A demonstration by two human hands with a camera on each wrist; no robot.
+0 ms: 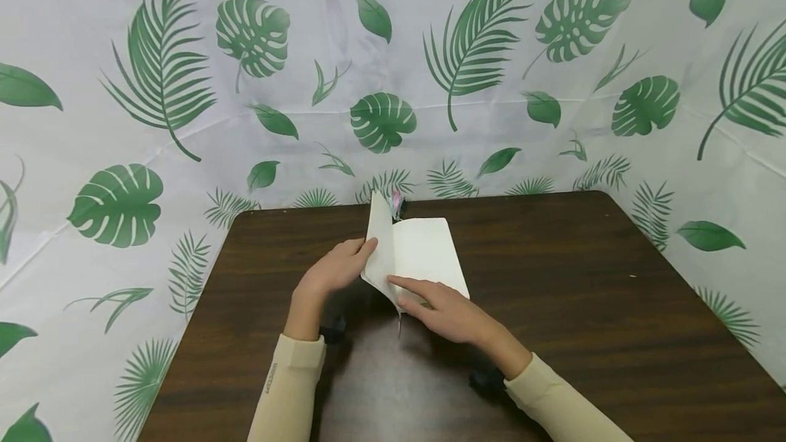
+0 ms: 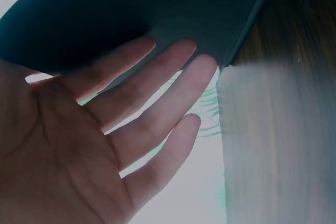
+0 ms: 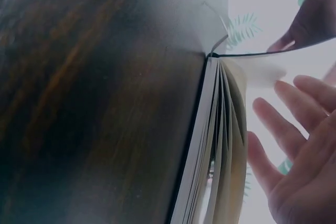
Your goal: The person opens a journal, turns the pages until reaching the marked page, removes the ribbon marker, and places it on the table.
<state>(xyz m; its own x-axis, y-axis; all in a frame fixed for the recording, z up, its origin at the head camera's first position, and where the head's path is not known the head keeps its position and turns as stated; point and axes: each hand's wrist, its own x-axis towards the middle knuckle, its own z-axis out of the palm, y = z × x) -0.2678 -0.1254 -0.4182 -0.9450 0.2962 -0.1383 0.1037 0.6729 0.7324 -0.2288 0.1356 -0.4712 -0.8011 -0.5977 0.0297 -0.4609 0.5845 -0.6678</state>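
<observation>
An open notebook (image 1: 430, 251) with blank cream pages and a dark cover (image 2: 199, 9) lies near the table's far edge. Its left side is tilted up. My left hand (image 1: 338, 264) holds that raised cover, thumb over the inner side and fingers (image 2: 178, 93) stretched behind the dark outside. Over the lower pages reaches my right hand (image 1: 445, 309), fingers extended, fingertips close to the fold. In the right wrist view its fingers (image 3: 286, 124) are spread beside the fanned page block (image 3: 226, 140). A thin ribbon bookmark (image 3: 219, 44) sticks out from the spine's bottom end.
Just behind the notebook is a small pink and teal item (image 1: 396, 203), partly hidden by the raised cover. The dark wood-grain table (image 1: 552, 278) ends against a white leaf-print cloth (image 1: 319, 53). Dark bands circle both wrists.
</observation>
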